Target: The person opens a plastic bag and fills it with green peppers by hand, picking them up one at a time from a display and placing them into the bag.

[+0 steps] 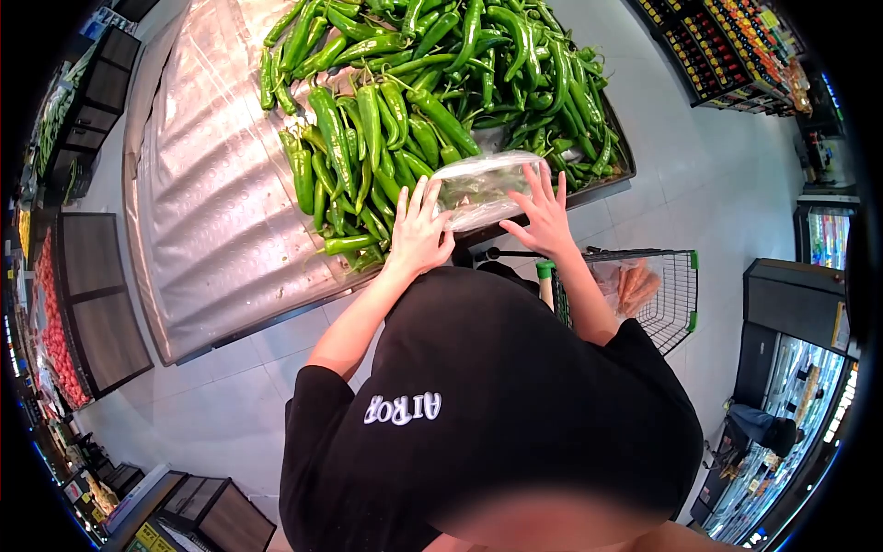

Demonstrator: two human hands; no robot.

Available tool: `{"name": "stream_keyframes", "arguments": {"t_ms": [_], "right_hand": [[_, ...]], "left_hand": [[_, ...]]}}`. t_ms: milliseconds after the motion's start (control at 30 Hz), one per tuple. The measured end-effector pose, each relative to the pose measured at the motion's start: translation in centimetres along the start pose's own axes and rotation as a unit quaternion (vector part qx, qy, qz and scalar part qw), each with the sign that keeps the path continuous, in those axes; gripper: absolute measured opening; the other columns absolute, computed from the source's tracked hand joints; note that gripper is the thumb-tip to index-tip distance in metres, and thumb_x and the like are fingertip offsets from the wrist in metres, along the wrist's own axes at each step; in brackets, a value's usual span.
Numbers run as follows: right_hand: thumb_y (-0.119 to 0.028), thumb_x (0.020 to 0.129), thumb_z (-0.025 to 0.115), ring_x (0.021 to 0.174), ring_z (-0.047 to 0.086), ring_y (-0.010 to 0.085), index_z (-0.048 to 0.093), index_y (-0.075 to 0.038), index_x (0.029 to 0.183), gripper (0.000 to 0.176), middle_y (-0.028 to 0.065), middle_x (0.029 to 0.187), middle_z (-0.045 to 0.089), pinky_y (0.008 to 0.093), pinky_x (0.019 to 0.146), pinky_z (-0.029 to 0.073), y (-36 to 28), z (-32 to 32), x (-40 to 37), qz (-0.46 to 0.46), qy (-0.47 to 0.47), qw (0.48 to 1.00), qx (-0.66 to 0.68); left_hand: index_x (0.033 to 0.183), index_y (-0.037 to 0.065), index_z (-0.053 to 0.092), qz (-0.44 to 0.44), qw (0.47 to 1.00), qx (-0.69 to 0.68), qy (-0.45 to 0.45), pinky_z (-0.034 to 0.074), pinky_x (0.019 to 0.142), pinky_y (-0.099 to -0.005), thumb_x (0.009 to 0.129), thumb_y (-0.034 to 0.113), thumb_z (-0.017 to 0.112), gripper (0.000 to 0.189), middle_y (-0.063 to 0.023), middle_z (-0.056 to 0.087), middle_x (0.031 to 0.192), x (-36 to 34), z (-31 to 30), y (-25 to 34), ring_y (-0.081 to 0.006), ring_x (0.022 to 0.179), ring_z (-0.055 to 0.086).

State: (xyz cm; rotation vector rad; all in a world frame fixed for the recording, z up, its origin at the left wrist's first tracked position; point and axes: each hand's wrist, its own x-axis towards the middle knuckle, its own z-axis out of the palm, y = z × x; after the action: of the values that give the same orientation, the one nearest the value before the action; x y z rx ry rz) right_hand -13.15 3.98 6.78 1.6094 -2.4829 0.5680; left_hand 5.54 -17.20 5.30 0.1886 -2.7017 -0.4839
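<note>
A clear plastic bag (483, 189) is stretched between my two hands at the near edge of a heap of long green peppers (368, 124). My left hand (421, 228) is at the bag's left side, its fingers extended and touching the plastic. At the right side, my right hand (541, 213) has its fingers spread, with the fingertips against the film. Green peppers lie just beyond and left of the bag. What shows through the plastic is too blurred by glare to tell.
A slatted display surface (207, 184) spreads to the left of the peppers. Right of my body stands a wire shopping cart (676, 294) with a bagged item (635, 285). Shelves of goods (727, 46) line the upper right. Far right, a person (768, 431) is near a lit case.
</note>
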Motion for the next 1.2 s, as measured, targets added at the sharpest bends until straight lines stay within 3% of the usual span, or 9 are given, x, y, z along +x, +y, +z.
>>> {"name": "stream_keyframes", "arguments": {"t_ms": [133,200,300,400,500,600,700,900,1200], "right_hand": [[-0.037,0.095,0.063,0.153,0.022,0.0368,0.077,-0.008,0.096,0.032,0.0155,0.159,0.038,0.0609,0.122,0.008,0.6,2.8,-0.5,0.043,-0.039,0.998,-0.001],[-0.028,0.095,0.063,0.153,0.023,0.034,0.075,-0.006,0.082,0.028,0.0145,0.159,0.039,0.0588,0.122,0.011,0.7,3.9,-0.4,0.038,-0.019,0.999,0.011],[-0.026,0.091,0.068,0.153,0.024,0.0338,0.074,-0.006,0.082,0.022,0.0161,0.157,0.04,0.0591,0.122,0.013,0.4,4.4,0.1,0.037,-0.038,0.999,-0.01],[-0.025,0.085,0.073,0.152,0.025,0.0337,0.072,-0.006,0.099,0.024,0.0172,0.156,0.04,0.0605,0.121,0.015,-0.4,4.5,0.4,0.058,-0.059,0.996,-0.022],[-0.027,0.08,0.077,0.151,0.027,0.0327,0.06,-0.01,0.123,0.049,0.0148,0.158,0.035,0.0634,0.12,0.016,0.3,6.4,-0.1,0.078,-0.072,0.993,-0.043],[-0.029,0.08,0.078,0.15,0.03,0.0324,0.061,-0.011,0.122,0.049,0.0133,0.154,0.039,0.0636,0.119,0.018,1.0,6.1,0.4,0.083,-0.09,0.992,-0.021],[-0.03,0.081,0.077,0.135,0.047,0.0322,0.066,-0.012,0.113,0.038,0.0096,0.133,0.056,0.0594,0.11,0.033,-0.3,5.3,1.3,0.039,0.019,0.998,-0.045],[-0.027,0.082,0.076,0.094,0.06,0.0261,0.073,-0.012,0.089,0.017,0.0016,0.092,0.062,0.0417,0.082,0.042,-3.6,6.6,3.8,0.053,0.015,0.998,0.01],[-0.023,0.08,0.074,0.087,0.065,0.0278,0.073,-0.009,0.081,0.014,0.0065,0.088,0.067,0.0441,0.077,0.046,-3.9,9.7,4.7,0.119,-0.018,0.993,-0.004]], "left_hand": [[0.078,0.008,0.077,0.009,1.0,-0.013,0.015,0.022,0.12,-0.059,0.087,0.036,0.071,0.031,-0.0119,0.06,0.137,0.0,0.4,0.0,-0.0345,0.141,0.042],[0.068,0.009,0.074,0.05,0.995,-0.017,0.084,0.03,0.116,-0.0569,0.086,0.027,0.074,0.025,-0.0047,0.067,0.124,0.6,0.6,0.4,-0.0284,0.13,0.052],[0.09,0.009,0.073,0.086,0.993,-0.067,0.048,0.041,0.105,-0.0461,0.08,0.023,0.079,0.018,-0.0048,0.067,0.12,1.2,1.6,0.0,-0.0263,0.119,0.057],[0.116,0.007,0.065,0.041,0.996,-0.072,-0.037,0.045,0.096,-0.0413,0.075,0.023,0.082,0.047,-0.0069,0.063,0.122,0.7,3.6,-0.6,-0.0264,0.115,0.056],[0.132,0.005,0.054,-0.005,0.997,-0.013,-0.074,0.047,0.091,-0.0403,0.069,0.025,0.086,0.073,-0.0079,0.053,0.134,0.0,3.6,-0.8,-0.0262,0.117,0.054],[0.133,0.005,0.053,-0.02,0.996,-0.039,-0.072,0.047,0.091,-0.0403,0.07,0.025,0.085,0.074,-0.008,0.054,0.132,0.1,3.4,-0.9,-0.0263,0.116,0.054],[0.13,0.006,0.056,-0.038,0.996,-0.049,-0.071,0.048,0.092,-0.0408,0.07,0.025,0.085,0.069,-0.0079,0.054,0.132,0.3,3.2,-0.7,-0.0271,0.116,0.054],[0.114,0.011,0.069,-0.017,0.997,-0.044,-0.055,0.049,0.092,-0.0423,0.072,0.026,0.084,0.047,-0.008,0.053,0.135,0.1,4.2,-0.9,-0.0291,0.118,0.052],[0.104,0.009,0.069,-0.011,0.996,-0.055,-0.075,0.048,0.092,-0.0435,0.075,0.023,0.081,0.035,-0.0073,0.052,0.136,-0.4,4.3,-1.5,-0.0296,0.118,0.052]]}}
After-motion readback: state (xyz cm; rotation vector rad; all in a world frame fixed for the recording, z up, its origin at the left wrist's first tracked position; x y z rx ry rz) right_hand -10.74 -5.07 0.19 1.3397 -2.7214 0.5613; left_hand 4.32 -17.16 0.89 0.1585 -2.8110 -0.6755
